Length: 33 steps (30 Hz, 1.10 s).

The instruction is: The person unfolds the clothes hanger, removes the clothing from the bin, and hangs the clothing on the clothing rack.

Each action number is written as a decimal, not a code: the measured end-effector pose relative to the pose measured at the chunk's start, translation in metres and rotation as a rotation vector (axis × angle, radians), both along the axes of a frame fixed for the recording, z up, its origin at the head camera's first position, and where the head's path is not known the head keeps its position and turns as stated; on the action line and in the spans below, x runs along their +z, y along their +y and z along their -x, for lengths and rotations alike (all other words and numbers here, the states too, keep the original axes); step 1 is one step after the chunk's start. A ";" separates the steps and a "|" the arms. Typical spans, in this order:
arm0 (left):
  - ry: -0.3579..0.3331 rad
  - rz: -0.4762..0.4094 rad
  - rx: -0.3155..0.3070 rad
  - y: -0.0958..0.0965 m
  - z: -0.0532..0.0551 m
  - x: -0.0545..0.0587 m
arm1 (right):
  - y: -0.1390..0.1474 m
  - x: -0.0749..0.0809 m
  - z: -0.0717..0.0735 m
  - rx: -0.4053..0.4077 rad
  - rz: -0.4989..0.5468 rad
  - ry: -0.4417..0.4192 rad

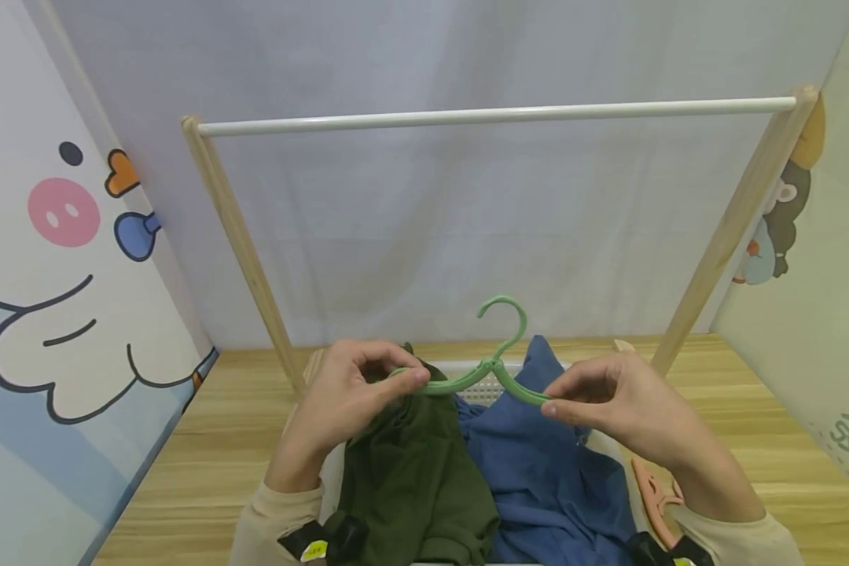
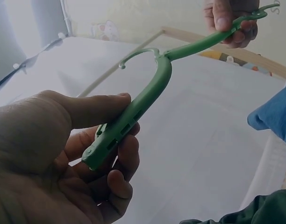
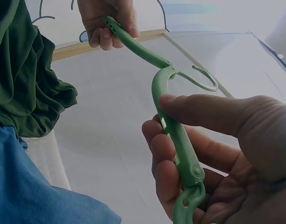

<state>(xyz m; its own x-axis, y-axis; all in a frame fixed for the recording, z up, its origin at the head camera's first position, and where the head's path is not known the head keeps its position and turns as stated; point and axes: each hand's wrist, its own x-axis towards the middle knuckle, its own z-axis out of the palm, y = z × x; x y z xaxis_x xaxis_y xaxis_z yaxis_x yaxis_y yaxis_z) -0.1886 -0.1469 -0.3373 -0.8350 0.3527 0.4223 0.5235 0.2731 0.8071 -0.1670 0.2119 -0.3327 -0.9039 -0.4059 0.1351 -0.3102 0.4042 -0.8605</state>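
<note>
A green folding clothes hanger [image 1: 460, 383] is held level in front of me, its hook pointing up. My left hand [image 1: 354, 393] pinches one arm of it between thumb and fingers. The other arm is gripped the same way by my right hand [image 1: 619, 401]; in the right wrist view a jointed end piece [image 3: 182, 203] hangs down past the fingers. Below the hanger lie a dark green garment [image 1: 417, 472] on the left and a blue garment [image 1: 545, 464] on the right, both in a white basket [image 1: 477, 391].
Behind the basket stands a rack with a white rail [image 1: 502, 116] on wooden posts [image 1: 244, 251]. A pink hanger [image 1: 654, 499] lies on the wooden tabletop [image 1: 764, 409] beside my right forearm. Printed panels flank the table on both sides.
</note>
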 end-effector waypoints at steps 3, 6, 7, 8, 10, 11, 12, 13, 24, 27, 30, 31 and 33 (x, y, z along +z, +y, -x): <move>0.000 0.004 0.017 0.000 -0.001 0.001 | 0.000 0.000 0.000 -0.006 -0.001 -0.005; 0.001 0.007 0.034 0.002 -0.001 0.002 | 0.000 0.001 -0.001 -0.020 -0.002 -0.019; 0.000 0.004 0.037 0.002 -0.002 0.002 | 0.000 0.001 -0.001 -0.022 -0.001 -0.022; 0.000 0.000 0.041 0.002 -0.001 0.001 | 0.000 0.001 -0.001 -0.023 -0.001 -0.023; 0.002 -0.020 0.050 0.001 -0.001 0.001 | 0.000 0.002 -0.002 -0.022 0.002 -0.022; 0.007 -0.030 0.060 0.001 0.000 0.001 | 0.000 0.002 -0.002 -0.021 0.003 -0.020; 0.014 -0.043 0.069 0.000 0.000 0.000 | 0.000 0.002 -0.002 -0.020 0.003 -0.016; 0.019 -0.059 0.076 -0.001 0.001 0.000 | 0.001 0.003 -0.002 -0.016 0.003 -0.009; 0.032 -0.147 0.090 -0.011 0.002 0.003 | 0.007 0.009 -0.006 -0.062 -0.005 0.030; 0.023 -0.160 0.092 -0.014 0.002 0.004 | 0.011 0.009 -0.006 -0.054 0.010 0.062; 0.012 -0.175 0.091 -0.018 0.001 0.004 | 0.016 0.009 -0.006 -0.043 0.028 0.095; 0.007 -0.179 0.090 -0.019 0.001 0.005 | 0.017 0.009 -0.006 -0.039 0.033 0.102; -0.005 -0.186 0.079 -0.022 0.001 0.005 | 0.020 0.009 -0.005 -0.038 0.039 0.109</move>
<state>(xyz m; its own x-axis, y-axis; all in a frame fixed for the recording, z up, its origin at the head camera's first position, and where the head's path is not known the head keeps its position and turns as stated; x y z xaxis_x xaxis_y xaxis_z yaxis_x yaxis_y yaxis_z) -0.1893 -0.1689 -0.3328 -0.8592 0.2022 0.4701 0.5024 0.1594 0.8498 -0.1615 0.2320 -0.3233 -0.8975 -0.3644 0.2483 -0.3879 0.3846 -0.8376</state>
